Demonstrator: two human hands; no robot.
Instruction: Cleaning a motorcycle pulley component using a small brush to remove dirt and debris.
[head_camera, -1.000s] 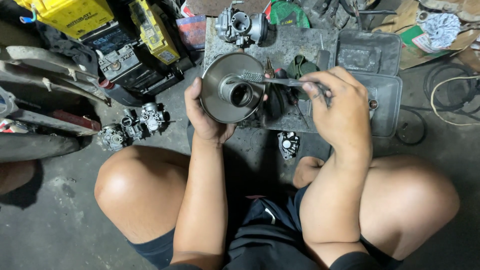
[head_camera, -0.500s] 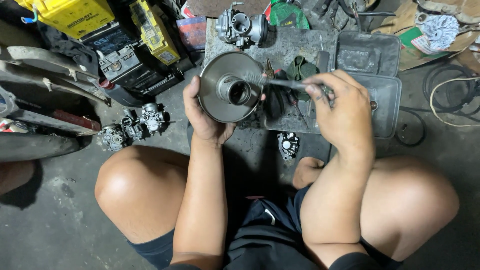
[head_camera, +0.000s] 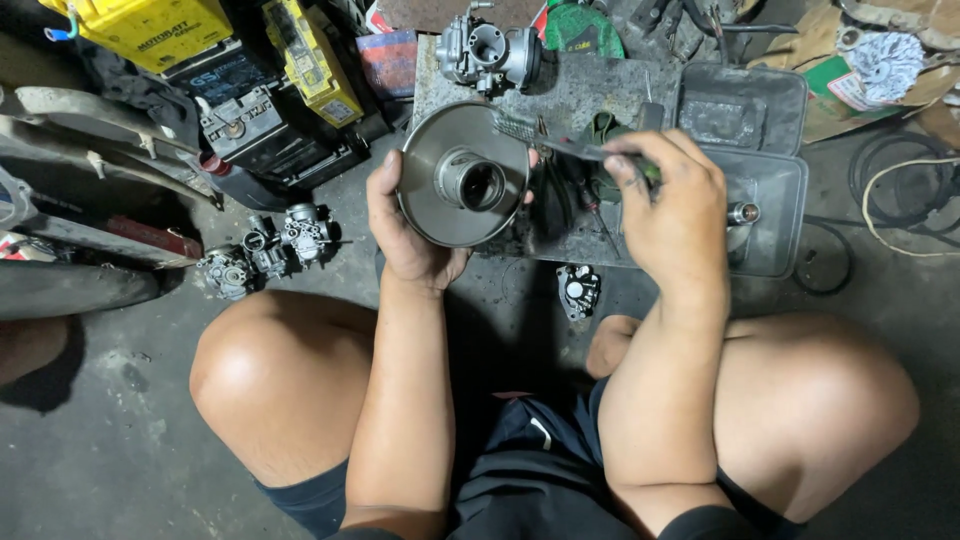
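Observation:
My left hand grips a round grey metal disc by its lower left edge, tilted up so its face and raised central hub point at me. In my right hand is a small brush, pinched by its handle. Its bristle head rests at the disc's upper right rim. Both hands are over a dirty grey slab, between my bare knees.
A carburettor stands on the slab's far end. Next to it on the right is a grey plastic tray. More carburettors lie on the floor at left, below yellow batteries. A small metal part lies near my foot, and cables at right.
The brush head has moved up from beside the hub to the disc's upper right rim. The disc has stayed in my left hand.

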